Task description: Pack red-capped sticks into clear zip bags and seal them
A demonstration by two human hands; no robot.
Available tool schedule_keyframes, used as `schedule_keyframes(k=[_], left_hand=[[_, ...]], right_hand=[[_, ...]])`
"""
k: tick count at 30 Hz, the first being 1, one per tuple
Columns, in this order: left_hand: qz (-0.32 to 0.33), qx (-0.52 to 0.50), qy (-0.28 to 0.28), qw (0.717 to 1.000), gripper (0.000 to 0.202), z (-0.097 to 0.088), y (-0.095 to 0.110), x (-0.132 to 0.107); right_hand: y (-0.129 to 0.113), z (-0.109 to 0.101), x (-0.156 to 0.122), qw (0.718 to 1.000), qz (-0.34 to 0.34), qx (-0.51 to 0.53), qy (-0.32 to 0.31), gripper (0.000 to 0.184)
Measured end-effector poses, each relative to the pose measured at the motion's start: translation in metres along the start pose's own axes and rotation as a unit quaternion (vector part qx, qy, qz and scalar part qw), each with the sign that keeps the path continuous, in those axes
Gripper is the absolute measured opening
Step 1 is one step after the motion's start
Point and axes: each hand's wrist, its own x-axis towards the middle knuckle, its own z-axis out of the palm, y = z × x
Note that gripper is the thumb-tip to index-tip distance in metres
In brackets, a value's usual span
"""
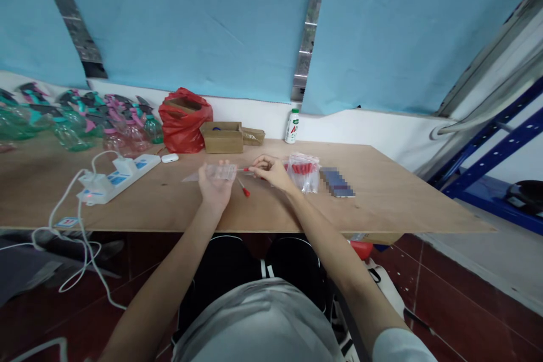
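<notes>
My left hand (215,184) is palm up over the wooden table (382,198), holding a small clear plastic bag (214,172) that stretches out to the left. My right hand (269,171) is pinched on a thin red-tipped stick (246,169), its tip at the mouth of that bag. Another red-tipped stick (243,188) lies on the table between my hands. Just right of my right hand stands a clear bag of red pieces (303,172).
A blurred dark flat object (337,182) lies right of the bag. A cardboard box (222,137), red plastic bag (184,119) and small white bottle (292,125) stand at the back. A white power strip (119,177) with cables and several spray bottles (80,119) occupy the left.
</notes>
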Motion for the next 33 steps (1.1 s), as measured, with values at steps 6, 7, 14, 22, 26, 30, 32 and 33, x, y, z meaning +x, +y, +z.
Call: schedule_keyframes(k=[6, 7, 14, 22, 26, 30, 32, 33], left_hand=[[-0.040, 0.025, -0.047, 0.998, 0.012, 0.004, -0.005, -0.006], [-0.046, 0.030, -0.057, 0.997, 0.012, 0.003, -0.005, -0.006], [0.038, 0.003, -0.050, 0.998, 0.019, -0.001, 0.004, 0.006], [0.139, -0.058, -0.018, 0.988, 0.031, -0.002, 0.050, 0.026], [0.148, -0.060, -0.063, 0.985, 0.038, -0.001, 0.067, 0.023], [0.140, -0.060, -0.071, 0.986, 0.039, 0.002, 0.069, 0.018], [0.133, -0.056, -0.077, 0.986, 0.038, 0.004, 0.066, 0.015], [0.129, -0.056, -0.082, 0.987, 0.037, 0.006, 0.065, 0.014]], right_hand=[[0.013, 0.025, -0.001, 0.997, -0.042, -0.064, 0.005, 0.037], [0.013, 0.030, -0.001, 0.995, -0.050, -0.080, 0.006, 0.036], [0.000, 0.045, -0.004, 0.966, -0.122, -0.228, 0.004, 0.031], [0.009, 0.081, -0.002, 0.838, -0.138, -0.487, -0.202, 0.055], [0.014, 0.126, 0.018, 0.768, -0.118, -0.581, -0.240, 0.050], [0.013, 0.155, 0.036, 0.775, -0.068, -0.576, -0.252, 0.041], [0.011, 0.156, 0.037, 0.783, -0.068, -0.565, -0.251, 0.035], [0.011, 0.153, 0.034, 0.788, -0.072, -0.560, -0.245, 0.033]])
